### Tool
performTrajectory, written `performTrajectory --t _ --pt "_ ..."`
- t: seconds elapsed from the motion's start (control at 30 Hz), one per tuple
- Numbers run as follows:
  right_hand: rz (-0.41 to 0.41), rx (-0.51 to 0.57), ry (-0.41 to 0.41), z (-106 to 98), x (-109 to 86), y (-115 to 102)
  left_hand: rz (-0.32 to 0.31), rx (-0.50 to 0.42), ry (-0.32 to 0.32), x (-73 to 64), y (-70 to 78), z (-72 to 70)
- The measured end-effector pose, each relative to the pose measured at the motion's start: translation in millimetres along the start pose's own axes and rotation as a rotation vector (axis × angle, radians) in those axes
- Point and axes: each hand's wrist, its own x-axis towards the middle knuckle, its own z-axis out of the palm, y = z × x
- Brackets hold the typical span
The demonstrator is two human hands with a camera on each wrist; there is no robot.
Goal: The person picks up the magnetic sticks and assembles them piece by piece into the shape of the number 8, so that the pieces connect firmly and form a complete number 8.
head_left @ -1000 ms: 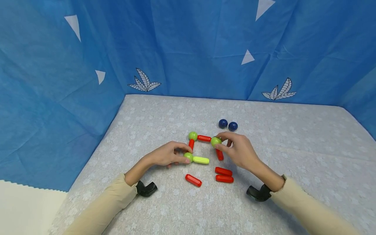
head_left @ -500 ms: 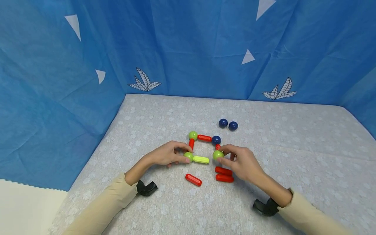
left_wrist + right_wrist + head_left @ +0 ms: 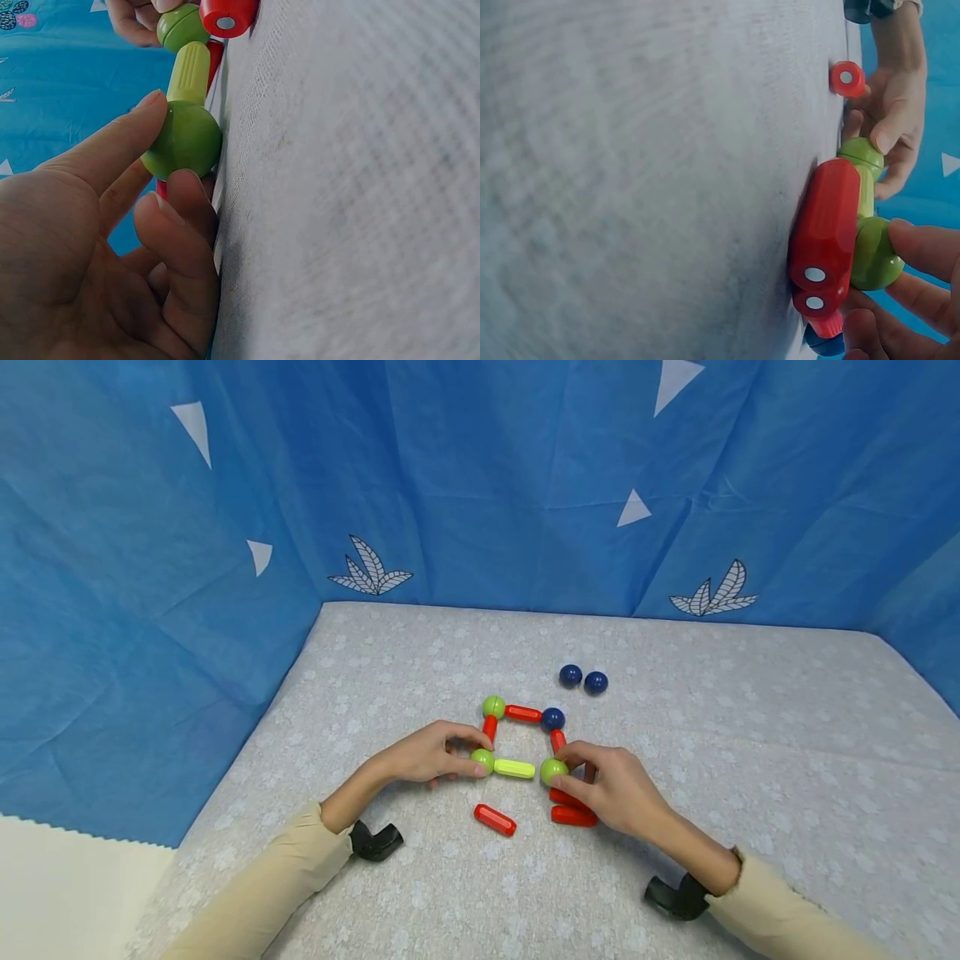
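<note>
My left hand (image 3: 431,753) pinches a green ball (image 3: 482,762) between thumb and fingers. A yellow-green rod (image 3: 514,768) sticks out from that ball to the right. In my right hand (image 3: 618,785), thumb and fingers pinch another green ball (image 3: 554,772), a narrow gap from the rod's free end. Behind them, a red rod (image 3: 489,729), a green corner ball (image 3: 493,707), a second red rod (image 3: 522,713), a dark blue ball (image 3: 552,719) and a third red rod (image 3: 558,740) join in a chain. My right fingertips hide whether this last rod touches the held ball.
Two dark blue balls (image 3: 582,679) lie farther back. Just in front of my right hand, two loose red rods (image 3: 573,816) sit side by side, partly covered by it. Another red rod (image 3: 495,819) lies nearer. A patterned grey cloth (image 3: 420,893) covers the table; a blue curtain (image 3: 480,485) hangs behind.
My right hand has brought its green ball nearer, from over the blue corner ball to beside the yellow-green rod's end. The blue ball is uncovered now. My left hand has stayed put.
</note>
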Motion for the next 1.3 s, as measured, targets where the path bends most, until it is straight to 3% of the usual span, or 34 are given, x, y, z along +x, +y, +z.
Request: performTrajectory --t 1.3 --pt "-0.025 -0.044 -0.013 8.8 1.4 -0.6 -0.001 0.002 0.002 -0.2 -0.3 1.2"
